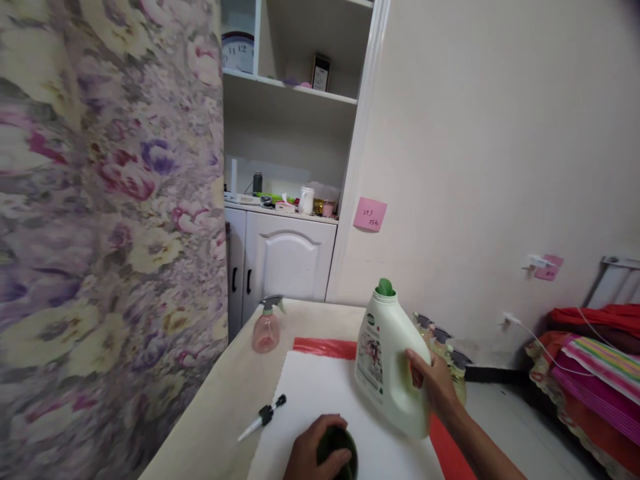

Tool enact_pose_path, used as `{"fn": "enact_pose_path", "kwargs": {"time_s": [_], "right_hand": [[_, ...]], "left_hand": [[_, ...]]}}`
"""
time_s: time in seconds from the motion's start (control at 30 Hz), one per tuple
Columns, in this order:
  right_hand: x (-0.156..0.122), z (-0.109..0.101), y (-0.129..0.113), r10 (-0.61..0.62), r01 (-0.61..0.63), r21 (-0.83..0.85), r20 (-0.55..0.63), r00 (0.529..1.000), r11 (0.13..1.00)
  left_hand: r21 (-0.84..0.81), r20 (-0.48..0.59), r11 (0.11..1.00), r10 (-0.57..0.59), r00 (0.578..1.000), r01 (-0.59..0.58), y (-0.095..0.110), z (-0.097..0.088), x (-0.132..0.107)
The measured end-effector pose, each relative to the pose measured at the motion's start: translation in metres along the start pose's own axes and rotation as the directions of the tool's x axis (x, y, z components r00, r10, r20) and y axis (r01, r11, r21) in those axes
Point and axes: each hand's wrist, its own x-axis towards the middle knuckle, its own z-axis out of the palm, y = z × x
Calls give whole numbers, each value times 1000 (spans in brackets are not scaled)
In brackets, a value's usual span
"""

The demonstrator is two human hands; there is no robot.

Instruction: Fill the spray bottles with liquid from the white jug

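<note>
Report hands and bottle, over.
Left fingers gripping dark green cup. Right fingers gripping pale green bottle, spout uncapped. Dropper-like piece lies left, clear of both.

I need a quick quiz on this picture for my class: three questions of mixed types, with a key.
1. True or false: the left hand grips the handle of the jug.
2. Multiple choice: what is the left hand holding?
A) the clock
B) the green cup
C) the wall note
3. Fill the gap: the see-through body of the spray bottle is ____ in colour.

Key: 1. False; the right hand grips it. 2. B. 3. Pink.
</note>
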Motion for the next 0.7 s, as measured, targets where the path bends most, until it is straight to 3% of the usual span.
{"fn": "enact_pose_path", "kwargs": {"time_s": [0.2, 0.37, 0.53, 0.7], "right_hand": [[-30, -43, -36, 23, -19, -17, 224, 974, 1000], [-55, -68, -70, 89, 2, -213, 415, 905, 977], [-73, -83, -86, 195, -4, -355, 505, 841, 935], [-81, -86, -96, 198, 31, -363, 577, 793, 931]], "left_hand": [[-86, -28, 995, 39, 999, -41, 7, 3, -5], [-119, -49, 992, 44, 998, -49, 7, 6, -5], [-138, -52, 989, 48, 997, -54, 6, 9, -5], [-195, -45, 979, 57, 997, -65, 4, 9, -5]]}}
